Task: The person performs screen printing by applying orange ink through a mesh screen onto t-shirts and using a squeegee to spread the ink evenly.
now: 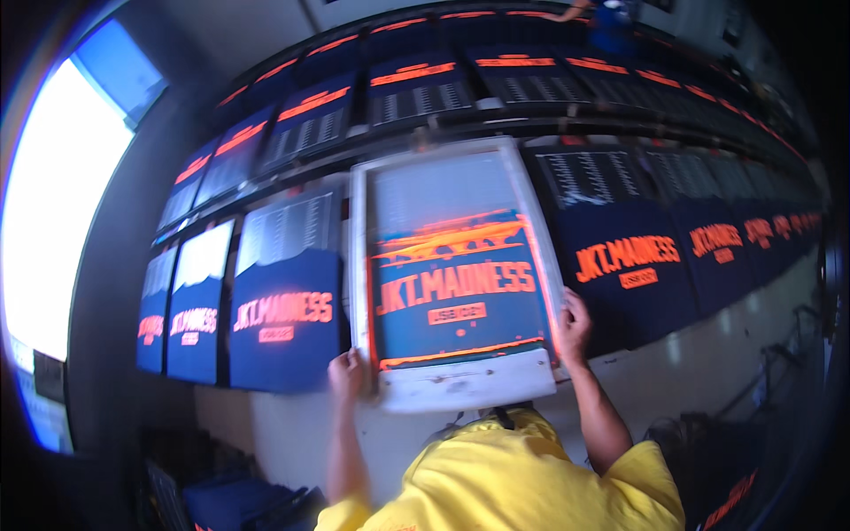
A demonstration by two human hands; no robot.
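Note:
A screen printing frame (361, 257) with pale, worn sides is in front of me at the middle. Orange ink smears and lettering show in its mesh (425, 341), with dark blue behind. Across its near end runs a wide whitish strip (469, 382). My left hand (346, 375) is closed at the near left corner of the frame, slightly blurred. Higher up the opposite side, the fingers of my right hand (573, 326) are curled round the frame's edge. What lies directly beneath the frame is mostly hidden.
Navy fabric pieces with orange prints lie on boards to the left (283, 354) and right (637, 301). Behind a dark rail (345, 142), more printed pieces (421, 80) line up. Another person (613, 22) is at the far right. A bright opening (62, 195) is at left.

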